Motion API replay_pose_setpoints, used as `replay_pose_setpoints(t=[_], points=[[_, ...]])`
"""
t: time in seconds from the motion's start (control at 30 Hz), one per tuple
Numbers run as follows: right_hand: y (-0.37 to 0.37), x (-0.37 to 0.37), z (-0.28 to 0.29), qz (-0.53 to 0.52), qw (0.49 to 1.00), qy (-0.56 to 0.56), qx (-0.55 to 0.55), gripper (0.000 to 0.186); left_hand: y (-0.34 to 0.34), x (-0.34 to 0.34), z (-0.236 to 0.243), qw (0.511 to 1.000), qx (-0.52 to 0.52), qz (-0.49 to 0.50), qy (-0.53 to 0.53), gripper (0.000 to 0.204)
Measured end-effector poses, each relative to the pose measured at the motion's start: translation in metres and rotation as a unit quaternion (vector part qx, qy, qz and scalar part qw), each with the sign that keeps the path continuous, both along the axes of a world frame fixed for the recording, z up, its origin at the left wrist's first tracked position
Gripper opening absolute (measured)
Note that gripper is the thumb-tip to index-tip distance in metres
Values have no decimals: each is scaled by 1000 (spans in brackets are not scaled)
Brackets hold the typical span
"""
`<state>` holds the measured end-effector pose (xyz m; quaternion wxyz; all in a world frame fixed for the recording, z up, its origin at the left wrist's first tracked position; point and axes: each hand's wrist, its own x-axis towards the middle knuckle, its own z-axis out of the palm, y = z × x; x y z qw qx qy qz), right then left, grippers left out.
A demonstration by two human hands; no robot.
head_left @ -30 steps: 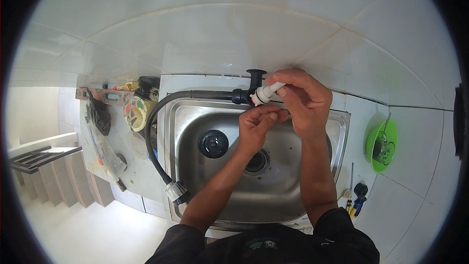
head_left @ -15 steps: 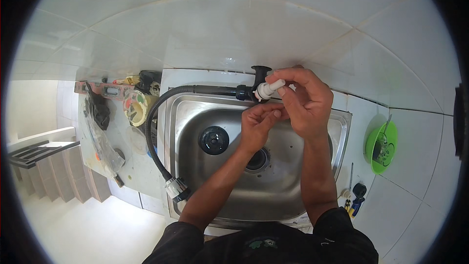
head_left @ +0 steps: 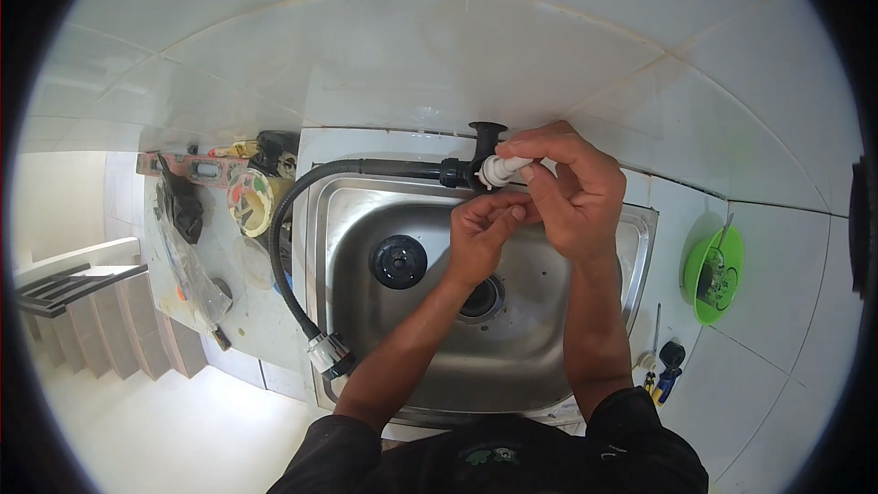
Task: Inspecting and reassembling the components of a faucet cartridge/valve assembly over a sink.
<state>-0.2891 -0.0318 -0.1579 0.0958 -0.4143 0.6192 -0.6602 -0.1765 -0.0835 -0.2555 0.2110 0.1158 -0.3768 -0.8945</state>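
At the wall behind the sink, a black faucet body holds a white plastic faucet cartridge at its front opening. My right hand pinches the cartridge's stem between thumb and fingers. Just below, my left hand is closed with thumb against fingers; whatever it pinches, if anything, is hidden. From the faucet's left side a black flexible hose curves down to a grey and black spray head near my left forearm. Both forearms reach over the steel sink.
In the basin are a round black drain cover and the drain hole. The left counter holds a spirit level, a tape roll and plastic bags. At right lie a green bowl and hand tools. Stairs descend far left.
The cartridge's stem has tilted slightly, and my right fingers have shifted a little around it. My left hand stays nearly in place.
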Motion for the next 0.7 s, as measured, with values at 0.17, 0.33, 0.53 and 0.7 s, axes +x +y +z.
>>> replay_pose_setpoints(t=[0.17, 0.33, 0.53, 0.7], points=[[5, -4, 1, 27, 999, -25, -23, 28, 2, -1, -2, 1000, 10, -7, -20, 20], [2, -4, -3, 42, 998, -29, -41, 28, 1, 0, -5, 1000, 24, -7, -14, 20], [3, -5, 0, 42, 999, 10, -10, 26, 1, -1, -1, 1000, 16, -11, -6, 20], [-1, -4, 2, 38, 997, 55, 25, 28, 0, 0, 1, 1000, 7, -8, 7, 20]])
